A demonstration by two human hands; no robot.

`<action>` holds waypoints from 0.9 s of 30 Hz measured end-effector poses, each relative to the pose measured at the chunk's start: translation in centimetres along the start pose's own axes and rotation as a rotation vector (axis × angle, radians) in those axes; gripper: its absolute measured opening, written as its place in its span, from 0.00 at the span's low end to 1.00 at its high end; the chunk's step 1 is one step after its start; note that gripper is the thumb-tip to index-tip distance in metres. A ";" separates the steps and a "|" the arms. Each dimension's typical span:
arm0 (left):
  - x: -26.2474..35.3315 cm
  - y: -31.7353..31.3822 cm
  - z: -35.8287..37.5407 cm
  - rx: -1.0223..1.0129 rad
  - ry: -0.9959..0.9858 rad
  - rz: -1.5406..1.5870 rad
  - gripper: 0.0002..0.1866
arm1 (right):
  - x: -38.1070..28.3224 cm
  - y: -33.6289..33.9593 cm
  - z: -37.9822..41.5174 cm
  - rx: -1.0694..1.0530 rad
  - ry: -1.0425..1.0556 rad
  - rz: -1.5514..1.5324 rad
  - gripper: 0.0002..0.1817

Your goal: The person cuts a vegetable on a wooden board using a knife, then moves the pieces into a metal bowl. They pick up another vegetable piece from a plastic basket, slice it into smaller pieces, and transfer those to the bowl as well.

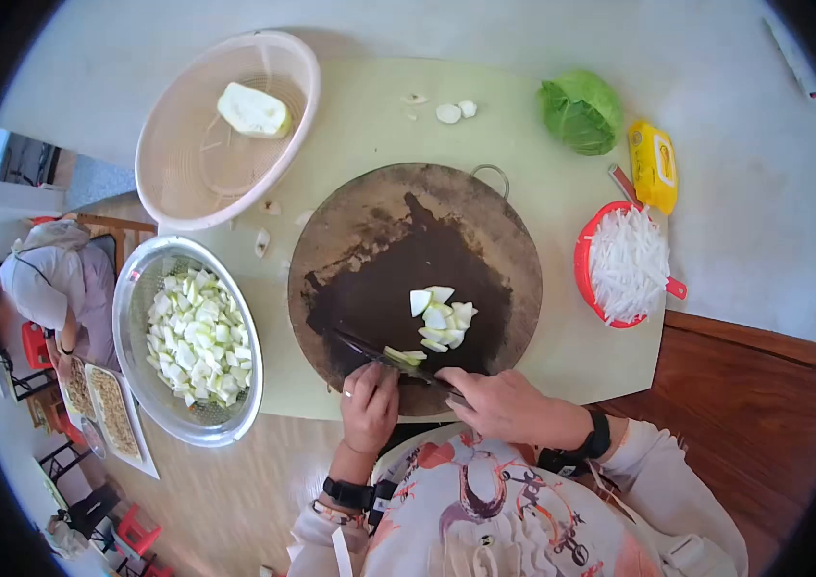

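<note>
My right hand (499,406) is wrapped round the handle of a kitchen knife (362,346) at the near side of a round wooden chopping board (514,240). The dark blade points left and away from me. My left hand (370,402) has its fingers curled close to the blade, at the board's near edge; what they hold, if anything, is hidden. Thin pale green slices (405,356) lie against the blade. Farther out on the wet board sits a small heap of pale green-white vegetable pieces (445,317).
To the left stand a metal colander (254,346) of cut pieces and a pink basket (153,173) with a peeled vegetable chunk (254,111). On the right are a cabbage (581,111), yellow wipes pack (653,168) and red strainer (583,260) of white shreds. Another person (52,279) works far left.
</note>
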State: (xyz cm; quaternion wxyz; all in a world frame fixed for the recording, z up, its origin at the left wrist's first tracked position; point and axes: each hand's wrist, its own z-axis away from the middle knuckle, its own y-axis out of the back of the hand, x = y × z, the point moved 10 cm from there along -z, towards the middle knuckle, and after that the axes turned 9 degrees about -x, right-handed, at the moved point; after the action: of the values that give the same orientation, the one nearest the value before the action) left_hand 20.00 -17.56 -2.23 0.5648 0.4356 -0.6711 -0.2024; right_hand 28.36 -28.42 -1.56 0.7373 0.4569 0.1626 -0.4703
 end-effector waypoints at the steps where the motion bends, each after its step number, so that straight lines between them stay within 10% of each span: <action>1: 0.4 0.2 -0.1 0.009 0.005 0.011 0.13 | 0.3 0.1 0.2 0.002 -0.004 0.000 0.20; 27: 0.0 -1.1 -1.8 0.020 0.061 -0.014 0.16 | 0.8 2.5 4.6 -0.043 -0.044 0.146 0.23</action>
State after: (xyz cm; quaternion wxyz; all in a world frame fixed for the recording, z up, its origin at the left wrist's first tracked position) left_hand 22.04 -17.77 -2.53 0.5792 0.4519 -0.6524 -0.1863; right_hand 30.03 -32.31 1.62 0.7826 0.4411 0.1229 -0.4216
